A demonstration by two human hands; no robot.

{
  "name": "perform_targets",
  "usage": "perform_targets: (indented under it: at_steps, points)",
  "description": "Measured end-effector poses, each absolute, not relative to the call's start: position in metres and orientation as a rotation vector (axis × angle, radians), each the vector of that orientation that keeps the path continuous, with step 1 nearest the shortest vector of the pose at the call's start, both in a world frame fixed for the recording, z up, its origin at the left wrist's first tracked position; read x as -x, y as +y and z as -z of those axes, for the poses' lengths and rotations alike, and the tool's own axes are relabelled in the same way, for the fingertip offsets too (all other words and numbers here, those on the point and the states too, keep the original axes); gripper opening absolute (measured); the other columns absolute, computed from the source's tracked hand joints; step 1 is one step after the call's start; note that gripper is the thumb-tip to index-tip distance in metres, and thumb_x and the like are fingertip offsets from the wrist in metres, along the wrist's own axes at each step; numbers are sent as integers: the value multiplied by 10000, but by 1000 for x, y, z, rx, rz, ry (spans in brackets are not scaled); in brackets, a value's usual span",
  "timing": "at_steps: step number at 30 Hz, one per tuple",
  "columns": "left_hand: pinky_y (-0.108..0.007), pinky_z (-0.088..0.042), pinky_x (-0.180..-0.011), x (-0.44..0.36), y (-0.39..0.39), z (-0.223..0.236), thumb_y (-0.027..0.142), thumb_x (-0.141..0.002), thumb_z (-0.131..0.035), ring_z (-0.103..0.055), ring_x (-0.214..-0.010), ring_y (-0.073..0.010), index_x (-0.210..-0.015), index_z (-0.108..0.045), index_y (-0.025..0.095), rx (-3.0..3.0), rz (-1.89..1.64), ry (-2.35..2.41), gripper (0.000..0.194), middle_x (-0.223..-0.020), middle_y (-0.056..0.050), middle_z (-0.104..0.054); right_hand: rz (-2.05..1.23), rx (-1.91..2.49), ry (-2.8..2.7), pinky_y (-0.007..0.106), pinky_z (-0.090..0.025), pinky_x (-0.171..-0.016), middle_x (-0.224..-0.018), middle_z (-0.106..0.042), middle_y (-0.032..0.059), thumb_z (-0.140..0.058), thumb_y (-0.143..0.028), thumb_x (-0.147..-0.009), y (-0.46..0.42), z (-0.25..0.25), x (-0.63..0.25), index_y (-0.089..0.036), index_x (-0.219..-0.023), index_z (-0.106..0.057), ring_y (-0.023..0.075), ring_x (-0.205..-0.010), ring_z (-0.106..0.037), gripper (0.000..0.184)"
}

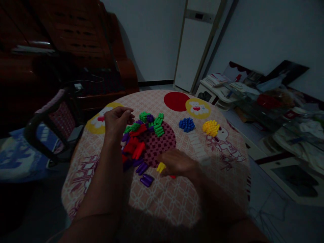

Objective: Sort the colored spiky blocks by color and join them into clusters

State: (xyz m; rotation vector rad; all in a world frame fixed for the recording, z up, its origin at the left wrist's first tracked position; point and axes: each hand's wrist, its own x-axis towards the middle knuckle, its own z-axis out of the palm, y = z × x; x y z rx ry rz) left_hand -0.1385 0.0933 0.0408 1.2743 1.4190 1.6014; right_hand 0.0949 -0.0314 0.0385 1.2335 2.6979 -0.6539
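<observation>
Head view: the right hand (176,162) touches a yellow piece (161,167) near the worktop's (174,199) centre, grip too blurred to tell; the left hand (116,118) curls at ten o'clock, hold unclear. Picking seems underway, calling for precise fingertips.

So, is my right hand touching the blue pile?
Apart. The head view shows it: a strip of patterned tablecloth lies in plain sight between the right hand and the blue pile, which sits farther away.
</observation>
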Motion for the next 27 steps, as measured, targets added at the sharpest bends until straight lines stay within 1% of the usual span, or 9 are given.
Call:
perform_targets:
  at_steps: [4,9,12,14,16,19,22,24,27]
  points:
    - [-199,-478,-432,137,94,-41,286,-690,-653,-579,-444,-104,-802,-699,129,-1273,-1610,1393,198,-587,-11,-651,557,-1247,2737,322,-435,-909,-1147,-692,71,-624,-177,-884,-48,-30,-82,-217,-1071,-660,214,-1114,-602,196]
    - [-195,-483,-439,136,93,-42,276,-688,-652,-576,-443,-97,-799,-701,135,-1276,-1596,1392,185,-594,-12,-658,671,-1300,2742,326,-468,-865,-1109,-707,82,-653,-209,-820,-35,-39,-92,-197,-1066,-656,236,-1060,-631,246]
    - [-199,-495,-448,137,94,-40,281,-697,-654,-581,-451,-98,-808,-702,140,-1295,-1583,1395,186,-615,-19,-671,858,-1465,2891,308,-481,-834,-1061,-712,58,-665,-221,-794,-15,-49,-117,-190,-1048,-660,205,-968,-645,255]
    - [-202,-500,-453,138,95,-37,286,-703,-656,-583,-453,-98,-812,-704,141,-1305,-1581,1391,188,-623,-22,-676,1038,-1717,2946,294,-495,-798,-1002,-712,40,-644,-198,-768,-1,-54,-144,-184,-1029,-670,174,-883,-650,263]
    - [-202,-498,-448,139,97,-35,288,-706,-658,-583,-449,-99,-816,-706,140,-1310,-1585,1384,191,-619,-23,-674,1161,-2177,2917,300,-520,-773,-976,-710,41,-624,-204,-737,12,-56,-179,-178,-1058,-669,163,-839,-655,326]
    - [-198,-491,-440,139,98,-34,290,-703,-662,-577,-439,-97,-814,-711,137,-1304,-1594,1374,195,-607,-19,-669,1183,-3038,2570,294,-547,-682,-929,-704,47,-660,-257,-680,24,-53,-238,-167,-1029,-673,167,-776,-660,361]
    - [-200,-497,-448,137,98,-35,290,-697,-656,-581,-444,-98,-811,-709,133,-1293,-1580,1382,200,-603,-15,-667,1071,-3747,2051,247,-541,-577,-765,-659,-4,-668,-240,-606,29,-39,-290,-158,-888,-661,135,-649,-633,294]
    - [-198,-497,-452,135,97,-36,291,-699,-649,-582,-449,-98,-808,-705,132,-1294,-1558,1399,201,-607,-15,-669,1004,-4011,1695,203,-504,-500,-685,-627,-32,-664,-219,-563,29,-25,-314,-161,-813,-646,114,-581,-606,257]
    - [-195,-491,-454,132,95,-37,288,-701,-649,-573,-450,-93,-805,-706,133,-1306,-1554,1405,195,-611,-15,-670,987,-4110,1382,170,-418,-405,-613,-608,-43,-652,-229,-556,29,-4,-331,-158,-767,-652,104,-510,-571,222]
